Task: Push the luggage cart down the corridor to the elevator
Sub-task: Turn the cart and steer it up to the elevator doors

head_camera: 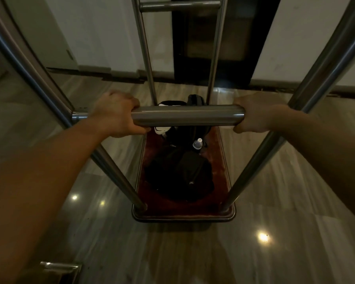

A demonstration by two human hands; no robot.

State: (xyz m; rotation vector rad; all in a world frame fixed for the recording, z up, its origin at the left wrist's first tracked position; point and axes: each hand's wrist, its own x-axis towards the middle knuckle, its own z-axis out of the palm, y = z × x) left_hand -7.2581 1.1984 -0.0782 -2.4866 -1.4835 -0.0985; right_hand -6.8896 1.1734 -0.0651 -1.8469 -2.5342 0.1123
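The luggage cart stands straight ahead of me, a steel-tube frame over a red carpeted deck (219, 193). Its horizontal handle bar (188, 115) crosses the middle of the view at chest height. My left hand (116, 114) is wrapped around the bar's left end, and my right hand (258, 113) grips the right end. On the deck lie a black backpack (180, 175), another dark bag (195, 101) farther forward, and a small bottle with a blue top (198, 144). The cart's wheels are hidden under the deck.
Glossy grey plank floor (275, 181) surrounds the cart and reflects ceiling lights. A white wall with a dark skirting (103, 74) runs across close ahead, broken by a dark doorway or panel (230, 37). A metal object (59, 269) sits at the lower left by my arm.
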